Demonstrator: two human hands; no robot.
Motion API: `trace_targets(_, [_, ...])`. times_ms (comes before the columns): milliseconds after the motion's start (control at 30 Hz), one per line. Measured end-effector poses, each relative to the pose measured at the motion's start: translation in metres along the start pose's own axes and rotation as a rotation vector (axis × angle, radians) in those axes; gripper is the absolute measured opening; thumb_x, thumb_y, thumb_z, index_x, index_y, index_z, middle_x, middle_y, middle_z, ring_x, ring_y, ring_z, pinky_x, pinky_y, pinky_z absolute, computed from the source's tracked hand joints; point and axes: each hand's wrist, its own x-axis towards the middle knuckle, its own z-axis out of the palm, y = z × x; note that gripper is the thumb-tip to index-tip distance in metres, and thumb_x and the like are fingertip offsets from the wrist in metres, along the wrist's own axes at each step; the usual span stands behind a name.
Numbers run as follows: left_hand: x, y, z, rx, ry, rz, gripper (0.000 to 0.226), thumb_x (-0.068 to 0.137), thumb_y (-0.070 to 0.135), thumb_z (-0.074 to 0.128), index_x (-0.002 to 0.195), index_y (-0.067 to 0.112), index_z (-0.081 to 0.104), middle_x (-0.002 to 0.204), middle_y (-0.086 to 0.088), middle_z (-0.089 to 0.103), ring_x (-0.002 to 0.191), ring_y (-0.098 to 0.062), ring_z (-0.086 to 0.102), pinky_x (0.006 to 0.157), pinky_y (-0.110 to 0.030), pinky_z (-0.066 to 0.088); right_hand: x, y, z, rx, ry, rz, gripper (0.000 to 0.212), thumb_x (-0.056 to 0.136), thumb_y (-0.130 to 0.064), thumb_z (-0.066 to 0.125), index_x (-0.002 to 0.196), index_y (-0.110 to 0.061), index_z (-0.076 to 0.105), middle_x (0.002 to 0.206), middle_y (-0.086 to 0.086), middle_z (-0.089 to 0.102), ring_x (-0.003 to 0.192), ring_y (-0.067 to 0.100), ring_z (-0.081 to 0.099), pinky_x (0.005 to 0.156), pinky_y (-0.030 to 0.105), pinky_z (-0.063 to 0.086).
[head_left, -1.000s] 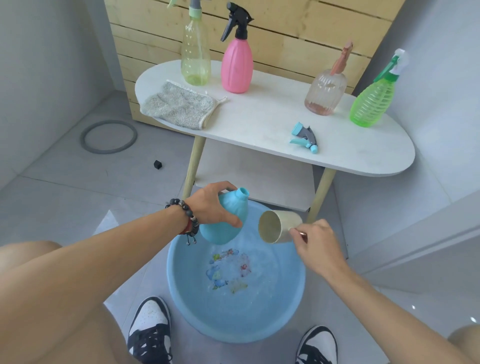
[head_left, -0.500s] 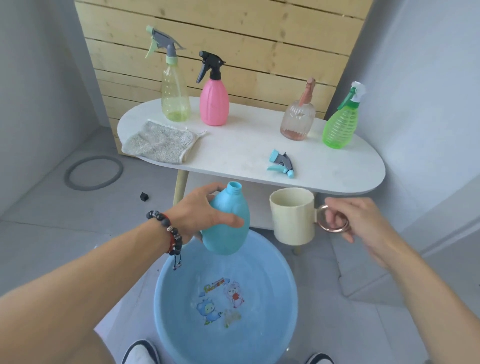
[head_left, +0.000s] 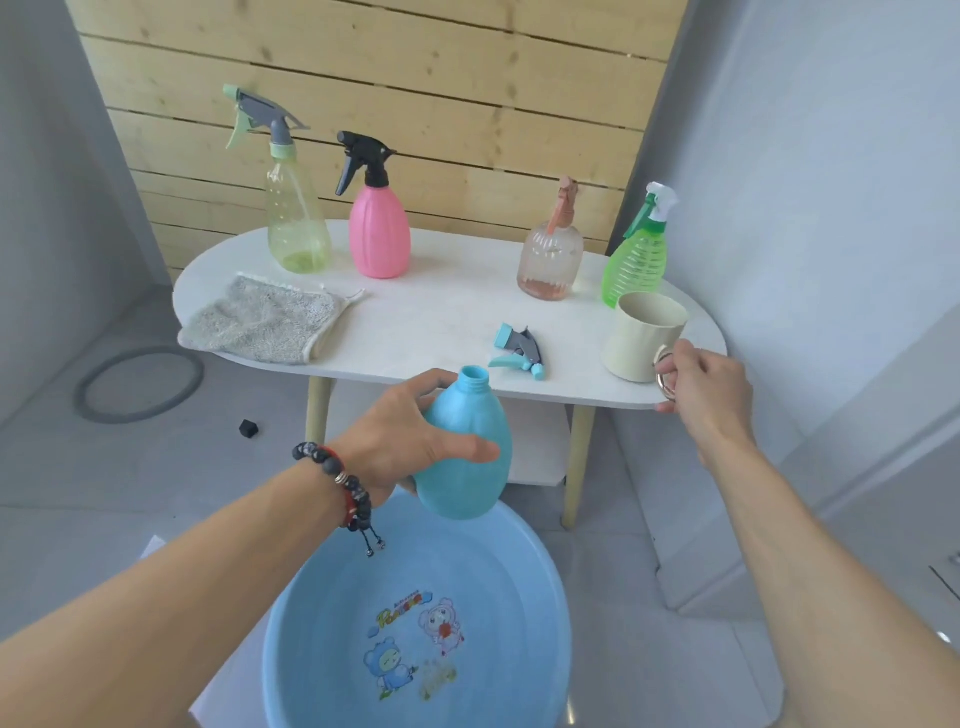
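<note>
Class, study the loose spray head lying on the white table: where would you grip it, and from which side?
Pinch its grey middle from above. The spray head lies flat on its side on the table, so its teal collar, trigger and nozzle stick out sideways, leaving the grey body compact and reachable.

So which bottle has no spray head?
The blue bottle in the left hand; its neck is open, the four on the table all have heads.

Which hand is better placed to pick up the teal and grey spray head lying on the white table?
The right hand. It holds the ring handle of the cream cup, which seems set down beside the teal spray head. The left hand grips the blue plastic bottle.
</note>
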Motion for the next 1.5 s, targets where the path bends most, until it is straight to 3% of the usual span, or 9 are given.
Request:
trace_targets(133, [0.003, 0.0, 0.0, -0.006, -0.006, 0.004, 0.051, 0.068, 0.013, 0.091, 0.109, 0.028, 0.064, 0.104, -0.001, 0.074, 0.09, -0.03, 0.073, 0.068, -0.064, 0.058, -0.008, -0.006, -0.002, -0.409, 0.141, -0.056, 0.05, 0.099, -0.046, 0.039, 0.09, -0.006, 0.068, 0.103, 0.017, 0.064, 0.095, 0.038, 0.06, 0.076, 0.045, 0.052])
trace_targets(233, [0.003, 0.0, 0.0, -0.004, -0.001, 0.007, 0.051, 0.068, 0.013, 0.091, 0.108, 0.029, 0.065, 0.105, -0.001, 0.074, 0.09, -0.029, 0.073, 0.068, -0.062, 0.059, -0.02, -0.015, 0.008, -0.555, 0.367, -0.455, 0.034, 0.096, -0.035, 0.051, 0.116, -0.01, 0.061, 0.12, 0.016, 0.051, 0.118, 0.037, 0.047, 0.073, 0.046, 0.049])
trace_targets(400, [0.003, 0.001, -0.003, 0.006, 0.043, 0.005, 0.053, 0.065, 0.016, 0.092, 0.107, 0.031, 0.065, 0.104, -0.002, 0.073, 0.091, -0.031, 0.073, 0.069, -0.066, 0.056, -0.013, -0.028, 0.077, -0.563, -0.319, -0.733, 0.039, 0.099, -0.029, 0.056, 0.137, -0.022, 0.056, 0.139, 0.008, 0.051, 0.129, 0.033, 0.047, 0.104, 0.045, 0.043])
trace_targets(567, [0.004, -0.001, -0.007, -0.03, 0.076, -0.001, 0.054, 0.066, 0.017, 0.092, 0.109, 0.032, 0.064, 0.104, -0.001, 0.073, 0.092, -0.029, 0.073, 0.07, -0.063, 0.058, 0.006, -0.021, 0.116, -0.716, -0.656, -0.68, 0.084, 0.097, -0.059, 0.056, 0.164, -0.034, 0.011, 0.173, -0.008, 0.005, 0.158, 0.016, 0.008, 0.122, 0.053, 0.021])
trace_targets(733, [0.005, -0.009, -0.017, -0.063, 0.084, -0.02, 0.053, 0.068, 0.012, 0.09, 0.111, 0.031, 0.065, 0.104, -0.002, 0.073, 0.09, -0.029, 0.073, 0.066, -0.055, 0.061, 0.008, -0.016, 0.112, -0.759, -0.534, -0.863, 0.08, 0.086, -0.07, 0.063, 0.153, -0.039, 0.032, 0.147, -0.007, 0.034, 0.146, 0.013, 0.028, 0.124, 0.056, 0.011])
trace_targets(933, [0.006, -0.02, -0.029, -0.042, 0.093, -0.035, 0.053, 0.069, 0.012, 0.09, 0.112, 0.029, 0.064, 0.101, 0.0, 0.075, 0.089, -0.03, 0.074, 0.063, -0.051, 0.059, -0.004, 0.003, 0.1, -0.752, -0.402, -1.022, 0.042, 0.087, -0.028, 0.077, 0.125, -0.023, 0.059, 0.108, 0.003, 0.049, 0.099, 0.029, 0.059, 0.104, 0.046, 0.036])
trace_targets(1133, [0.006, -0.026, -0.033, -0.007, 0.116, -0.031, 0.053, 0.066, 0.014, 0.092, 0.108, 0.032, 0.065, 0.101, 0.001, 0.074, 0.087, -0.03, 0.073, 0.06, -0.045, 0.056, -0.035, -0.037, 0.052, -0.206, -0.411, -0.669, 0.017, 0.1, -0.023, 0.054, 0.115, -0.029, 0.05, 0.078, -0.012, 0.052, 0.065, 0.005, 0.051, 0.065, 0.025, 0.038])
trace_targets(1233, [0.006, -0.029, -0.032, 0.006, 0.122, -0.032, 0.06, 0.064, 0.016, 0.093, 0.113, 0.036, 0.063, 0.103, 0.002, 0.073, 0.082, -0.025, 0.072, 0.053, -0.034, 0.055, -0.052, -0.064, 0.03, 0.256, -0.478, -0.396, 0.01, 0.091, -0.029, 0.055, 0.099, -0.03, 0.062, 0.06, -0.012, 0.041, 0.05, 0.011, 0.034, 0.053, 0.032, 0.033])
trace_targets(1500, [0.008, -0.032, -0.027, 0.061, 0.13, -0.005, 0.058, 0.061, 0.017, 0.094, 0.107, 0.037, 0.066, 0.1, 0.005, 0.073, 0.085, -0.023, 0.072, 0.062, -0.043, 0.058, -0.07, -0.07, 0.01, 0.233, -0.413, -0.431, 0.02, 0.076, -0.034, 0.054, 0.083, -0.023, 0.069, 0.053, -0.018, 0.042, 0.049, 0.003, 0.034, 0.057, 0.026, 0.025])
